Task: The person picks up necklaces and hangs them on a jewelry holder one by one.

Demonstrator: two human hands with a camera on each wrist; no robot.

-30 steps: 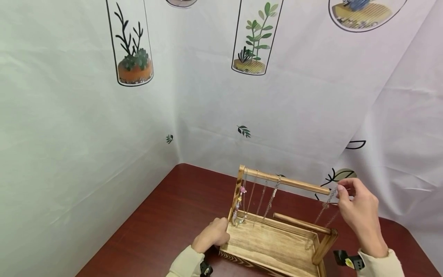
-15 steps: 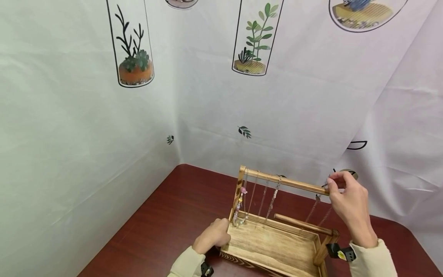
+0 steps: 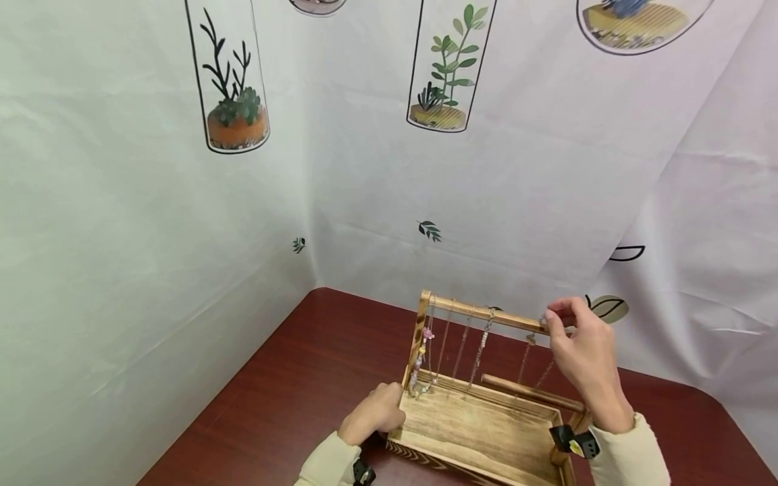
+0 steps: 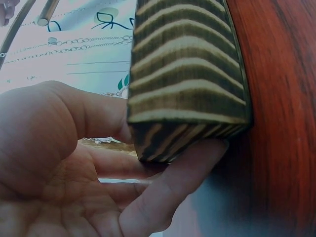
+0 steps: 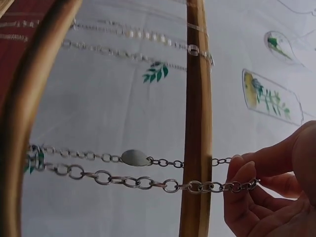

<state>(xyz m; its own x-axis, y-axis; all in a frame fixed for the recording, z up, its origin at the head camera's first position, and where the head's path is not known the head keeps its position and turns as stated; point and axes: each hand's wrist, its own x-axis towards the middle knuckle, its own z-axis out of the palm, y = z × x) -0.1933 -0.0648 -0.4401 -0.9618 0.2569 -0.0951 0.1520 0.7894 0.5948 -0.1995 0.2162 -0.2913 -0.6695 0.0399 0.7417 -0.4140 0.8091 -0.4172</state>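
My right hand (image 3: 583, 344) pinches a silver chain necklace (image 5: 102, 177) at the upper bar (image 3: 510, 320) of a wooden jewelry stand. One strand passes on each side of that bar, and a small oval tag (image 5: 134, 158) sits on the rear strand. At the stand's left end, my left hand (image 3: 372, 410) grips the corner of its tray (image 4: 190, 74), thumb and fingers around the striped wood. Several other necklaces hang from the bar, among them a beaded one (image 3: 415, 368) with a pink charm at far left and a chain with pale beads (image 3: 484, 337).
A shorter lower bar (image 3: 523, 391) runs along the stand's right part. The stand rests on a dark red table (image 3: 273, 398). Behind the table hangs a white cloth backdrop (image 3: 365, 189) printed with plants in jars.
My right hand has moved left along the upper bar, bringing the chain necklace from beyond the bar's free end to over it. The left hand keeps its place on the tray.
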